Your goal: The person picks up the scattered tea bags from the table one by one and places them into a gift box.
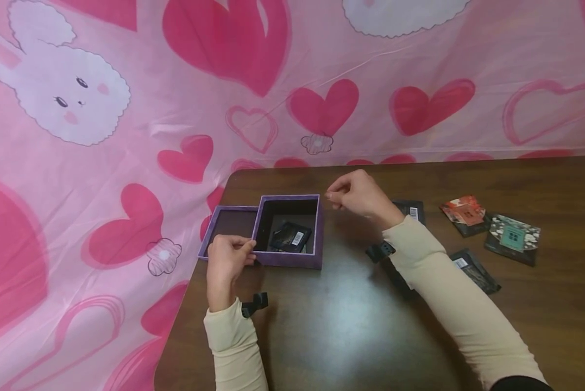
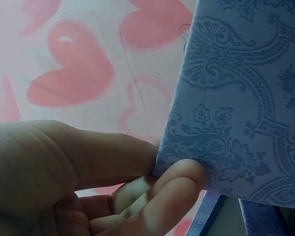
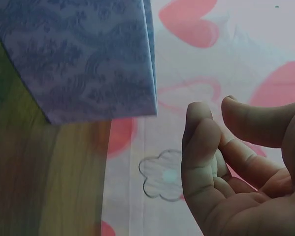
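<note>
A purple patterned box (image 1: 289, 259) stands with its top uncovered on the table. Inside lies a flat black packet (image 1: 283, 239) with a white barcode label. Against the box's left side is a shallow purple lid (image 1: 231, 222), inner side up. My left hand (image 1: 226, 266) pinches the box's near left corner; in the left wrist view, thumb and fingertips meet around the patterned box wall (image 2: 231, 98). Beyond the box's far right corner hovers my right hand (image 1: 363, 195), its fingers loosely bent. The right wrist view shows a gap between thumb and fingertips, with nothing held.
To the right lie a packet with an orange label (image 1: 468, 213), one with a green label (image 1: 513, 238) and a black barcode packet (image 1: 477, 271). Another black packet (image 1: 416, 210) is partly covered by my right arm. A pink heart-print cloth (image 1: 272, 70) hangs behind the table.
</note>
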A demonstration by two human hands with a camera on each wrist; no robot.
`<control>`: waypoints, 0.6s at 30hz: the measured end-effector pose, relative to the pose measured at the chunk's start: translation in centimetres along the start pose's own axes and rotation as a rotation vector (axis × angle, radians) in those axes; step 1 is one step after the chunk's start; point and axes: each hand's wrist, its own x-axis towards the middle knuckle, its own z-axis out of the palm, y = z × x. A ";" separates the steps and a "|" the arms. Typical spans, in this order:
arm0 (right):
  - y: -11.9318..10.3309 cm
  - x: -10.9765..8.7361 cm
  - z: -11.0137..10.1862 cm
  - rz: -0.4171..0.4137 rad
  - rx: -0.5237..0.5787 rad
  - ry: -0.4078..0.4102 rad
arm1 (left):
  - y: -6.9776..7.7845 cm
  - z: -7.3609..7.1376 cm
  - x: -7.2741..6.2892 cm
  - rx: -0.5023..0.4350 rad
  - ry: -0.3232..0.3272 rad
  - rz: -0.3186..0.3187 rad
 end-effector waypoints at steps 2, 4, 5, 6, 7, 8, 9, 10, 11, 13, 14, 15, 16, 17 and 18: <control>0.5 -0.2 -0.6 0.006 -0.011 0.018 | 0.0 0.0 0.0 0.000 -0.001 -0.003; 1.1 -0.3 -1.2 0.008 -0.013 0.032 | 0.1 0.0 0.0 0.003 -0.001 -0.009; 1.4 -0.3 -1.6 0.011 -0.014 0.039 | 0.1 0.0 0.0 0.004 -0.001 -0.009; 1.8 -0.4 -1.9 0.014 -0.013 0.043 | 0.1 0.0 0.0 0.009 0.001 -0.012; 2.1 -0.5 -2.2 0.012 -0.019 0.047 | 0.1 0.0 0.0 0.011 0.002 -0.013; 2.4 -0.5 -2.5 0.014 -0.022 0.053 | 0.1 0.0 0.0 0.012 0.003 -0.014; 2.8 -0.6 -2.8 0.019 -0.023 0.058 | 0.2 0.0 0.0 0.014 0.004 -0.014; 3.1 -0.7 -3.1 0.022 -0.025 0.065 | 0.2 0.0 0.0 0.013 0.003 -0.012; 3.5 -0.8 -3.4 0.025 -0.031 0.072 | 0.2 0.0 0.0 0.012 0.000 -0.007; 4.1 -1.0 -3.9 0.031 -0.040 0.082 | 0.2 0.0 0.0 0.013 -0.001 -0.007; 4.4 -1.1 -4.2 0.036 -0.042 0.086 | 0.2 0.0 0.0 0.014 -0.002 -0.006; 4.7 -1.2 -4.4 0.038 -0.043 0.089 | 0.2 0.0 0.0 0.015 -0.003 -0.006; 5.0 -1.3 -4.6 0.041 -0.043 0.092 | 0.2 0.0 0.0 0.016 -0.003 -0.005; 5.2 -1.3 -4.8 0.044 -0.040 0.095 | 0.1 0.0 0.0 0.018 0.000 -0.005; 5.4 -1.3 -5.0 0.047 -0.030 0.096 | 0.1 0.0 0.0 0.020 0.005 -0.006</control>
